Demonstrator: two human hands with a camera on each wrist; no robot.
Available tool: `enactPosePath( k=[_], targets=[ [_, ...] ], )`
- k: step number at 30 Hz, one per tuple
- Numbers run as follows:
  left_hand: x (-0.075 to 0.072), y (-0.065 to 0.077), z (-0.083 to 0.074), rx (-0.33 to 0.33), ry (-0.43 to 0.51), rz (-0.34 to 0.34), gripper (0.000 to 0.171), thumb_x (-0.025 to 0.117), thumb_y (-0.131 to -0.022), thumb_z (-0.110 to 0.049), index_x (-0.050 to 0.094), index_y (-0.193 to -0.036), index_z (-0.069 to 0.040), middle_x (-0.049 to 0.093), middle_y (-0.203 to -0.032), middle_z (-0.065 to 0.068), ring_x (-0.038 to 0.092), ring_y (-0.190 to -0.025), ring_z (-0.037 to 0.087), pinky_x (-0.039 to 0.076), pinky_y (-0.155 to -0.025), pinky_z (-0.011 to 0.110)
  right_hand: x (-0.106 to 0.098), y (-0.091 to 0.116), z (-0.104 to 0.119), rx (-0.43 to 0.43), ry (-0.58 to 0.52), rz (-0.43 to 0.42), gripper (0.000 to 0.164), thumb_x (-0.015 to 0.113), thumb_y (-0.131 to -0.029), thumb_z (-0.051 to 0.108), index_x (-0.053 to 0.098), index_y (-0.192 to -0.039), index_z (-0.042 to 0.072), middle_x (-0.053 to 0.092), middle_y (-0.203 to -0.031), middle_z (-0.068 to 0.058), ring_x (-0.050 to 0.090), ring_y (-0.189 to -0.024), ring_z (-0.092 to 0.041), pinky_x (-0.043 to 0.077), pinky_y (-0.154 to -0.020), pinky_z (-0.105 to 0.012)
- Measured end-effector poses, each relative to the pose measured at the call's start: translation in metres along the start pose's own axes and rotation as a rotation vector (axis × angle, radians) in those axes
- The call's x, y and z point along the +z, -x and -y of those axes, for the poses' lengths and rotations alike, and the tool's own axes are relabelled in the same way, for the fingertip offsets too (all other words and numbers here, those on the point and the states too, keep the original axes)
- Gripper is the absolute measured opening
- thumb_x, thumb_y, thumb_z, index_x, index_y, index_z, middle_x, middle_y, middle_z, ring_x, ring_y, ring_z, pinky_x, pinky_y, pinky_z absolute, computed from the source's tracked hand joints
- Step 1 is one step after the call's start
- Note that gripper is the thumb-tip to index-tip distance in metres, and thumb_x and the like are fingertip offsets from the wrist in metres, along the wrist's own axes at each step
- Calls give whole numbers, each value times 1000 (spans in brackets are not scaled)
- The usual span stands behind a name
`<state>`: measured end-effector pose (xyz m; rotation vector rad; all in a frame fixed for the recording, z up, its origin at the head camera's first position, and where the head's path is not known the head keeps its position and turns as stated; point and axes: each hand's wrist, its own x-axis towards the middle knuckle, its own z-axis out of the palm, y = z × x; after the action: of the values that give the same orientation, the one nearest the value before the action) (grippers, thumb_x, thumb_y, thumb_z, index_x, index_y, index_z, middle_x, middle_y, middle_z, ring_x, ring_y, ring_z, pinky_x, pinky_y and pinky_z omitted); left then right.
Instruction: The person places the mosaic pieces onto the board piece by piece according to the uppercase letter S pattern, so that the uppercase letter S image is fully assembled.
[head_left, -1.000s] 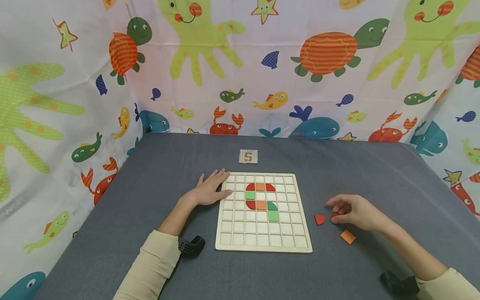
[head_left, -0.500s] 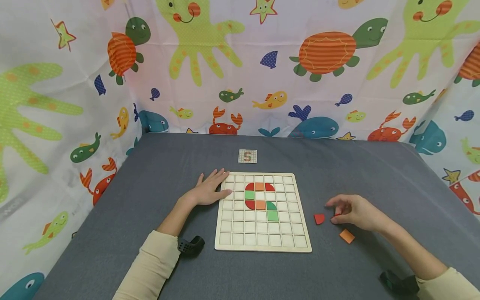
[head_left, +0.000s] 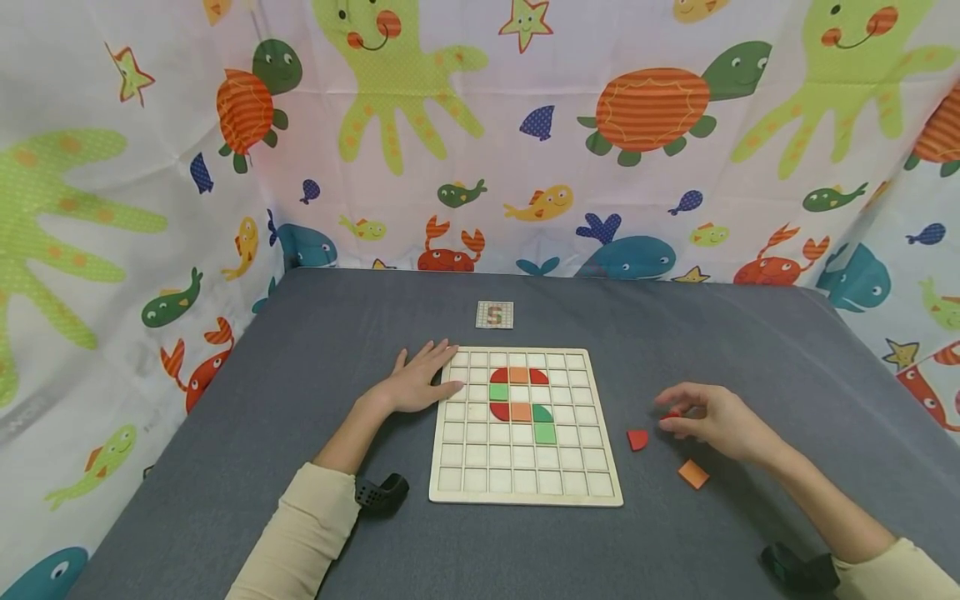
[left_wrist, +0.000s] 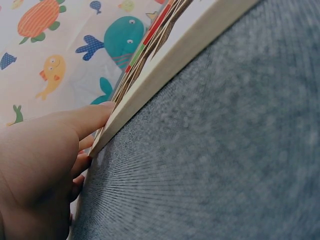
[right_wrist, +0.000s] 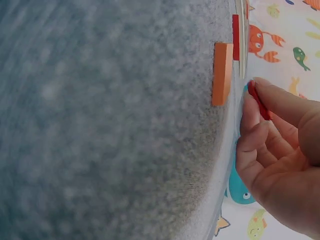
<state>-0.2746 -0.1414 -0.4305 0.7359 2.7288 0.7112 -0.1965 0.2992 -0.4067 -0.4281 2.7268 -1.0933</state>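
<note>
My left hand [head_left: 417,380] rests on the left edge of a wooden grid board [head_left: 525,492], thumb and fingertips over its upper left corner. In the right wrist view, my right hand [right_wrist: 285,145] pinches a small red tile [right_wrist: 259,101] between thumb and fingers; it is partly covered by them. Red, orange and green tiles sit in the board's cells, among them a green square [head_left: 545,433] and an orange square [head_left: 520,412]. A red quarter-round tile [head_left: 637,440] and an orange square tile [head_left: 693,474] lie on the cloth between the board and my right hand.
A small card [head_left: 495,315] with a gridded S-shaped pattern lies behind the board. Grey cloth [head_left: 360,325] covers the table. A curtain [head_left: 420,92] printed with sea animals hangs at the back and sides. Each wrist wears a black device [head_left: 382,494].
My right hand has lifted slightly from the cloth with the red tile pinched in it. The left hand stays on the board's edge.
</note>
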Motion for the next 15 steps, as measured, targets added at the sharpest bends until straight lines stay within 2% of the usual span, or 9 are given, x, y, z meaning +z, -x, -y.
enactPosePath(
  k=[5,12,15],
  targets=[
    [0,0,0,1,3,2,70,50,-98,-41,24,-152,-5,16,-156,16,5,-143,34,-6,-107,62,-1,0,-1,-21,10,-38,34,74,-84,16,64,-114,2,65,-87,-3,60,-68,-15,49,-59,-27],
    [-1,1,-2,-5,-5,1,70,50,-98,-41,24,-152,-5,16,-156,16,6,-143,34,-6,-107,62,-2,0,-2,44,-121,-37,38,70,-87,12,59,-120,-3,65,-98,-12,66,-81,-18,55,-67,-30],
    [-1,1,-2,-7,-7,2,70,50,-98,-41,24,-152,-6,16,-156,16,5,-143,34,-6,-107,62,-2,-1,-2,48,-132,-28,40,71,-87,14,58,-120,-4,67,-100,-13,66,-80,-18,54,-66,-31]
  ],
)
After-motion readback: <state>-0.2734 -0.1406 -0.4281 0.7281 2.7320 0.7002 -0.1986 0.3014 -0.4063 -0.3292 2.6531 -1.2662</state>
